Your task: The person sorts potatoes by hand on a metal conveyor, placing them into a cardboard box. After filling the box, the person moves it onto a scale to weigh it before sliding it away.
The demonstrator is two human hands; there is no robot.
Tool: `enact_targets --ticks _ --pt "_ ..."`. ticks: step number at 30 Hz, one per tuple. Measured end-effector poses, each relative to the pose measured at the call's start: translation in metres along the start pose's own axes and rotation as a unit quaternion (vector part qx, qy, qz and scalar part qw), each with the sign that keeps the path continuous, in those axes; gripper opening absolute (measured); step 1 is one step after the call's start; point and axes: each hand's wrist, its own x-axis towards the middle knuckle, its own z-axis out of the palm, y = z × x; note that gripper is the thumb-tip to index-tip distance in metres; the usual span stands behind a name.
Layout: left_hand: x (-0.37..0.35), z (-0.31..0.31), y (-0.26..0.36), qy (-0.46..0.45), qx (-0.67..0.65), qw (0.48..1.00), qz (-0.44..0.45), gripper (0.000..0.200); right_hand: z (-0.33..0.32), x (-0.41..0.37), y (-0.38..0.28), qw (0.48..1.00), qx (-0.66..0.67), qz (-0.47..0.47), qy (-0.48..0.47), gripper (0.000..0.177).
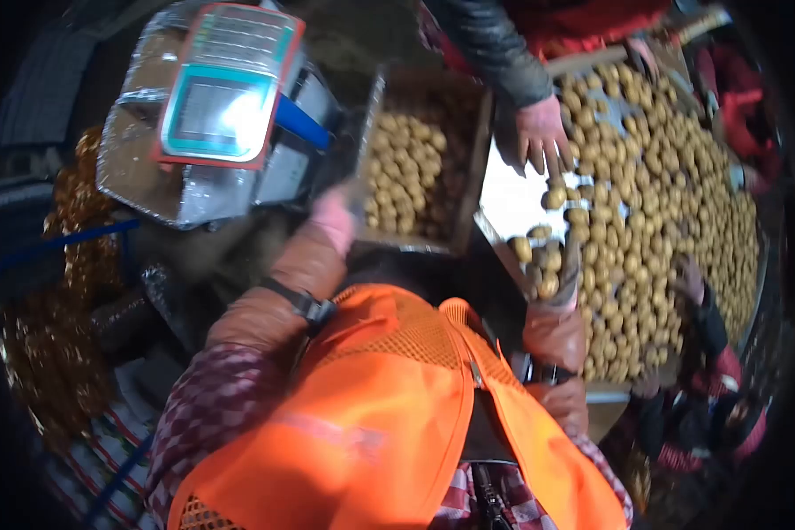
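My left hand (336, 216), smeared by motion, is at the lower left corner of a crate (480, 168) partly filled with potatoes (404, 168). Its fingers cannot be made out, nor whether they grip the crate's edge. My right hand (556, 287) reaches over the near edge of a sorting table (517, 190) spread with potatoes (627, 238). Its fingers look stretched out beside a few loose potatoes (548, 258), with no clear grip on any of them.
A digital scale display (221, 110) in a red frame stands left of the crate. Across the table, another person's gloved hand (541, 132) reaches over the potatoes. A co-worker's hand (689, 281) is at the right side. Netted sacks (53, 362) lie at the far left.
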Motion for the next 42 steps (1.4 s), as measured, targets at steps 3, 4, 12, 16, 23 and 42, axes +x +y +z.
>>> enact_targets --ticks 3,4,12,16,23,42 --pt "0.056 -0.119 -0.001 0.161 0.032 0.97 0.18 0.033 -0.041 0.009 0.006 0.998 -0.039 -0.028 0.051 0.043" --pt "0.039 -0.109 0.005 0.169 0.106 0.96 0.199 0.029 -0.052 0.009 0.007 0.991 -0.089 -0.068 0.071 0.041" --pt "0.017 0.032 -0.002 0.06 0.616 0.761 0.194 0.041 -0.073 0.017 0.0 0.96 0.275 0.037 -0.046 0.043" --pt "0.066 0.085 -0.017 0.013 0.767 0.618 0.175 0.069 -0.109 0.002 0.015 0.982 0.12 0.014 -0.147 0.039" --pt "0.182 0.144 -0.02 0.005 0.777 0.594 0.207 0.065 -0.127 -0.02 0.033 0.776 -0.612 -0.136 0.068 0.039" --pt "0.088 0.078 -0.13 -0.074 0.867 0.487 -0.071 0.047 -0.011 -0.006 0.025 0.964 -0.018 0.194 -0.183 0.059"
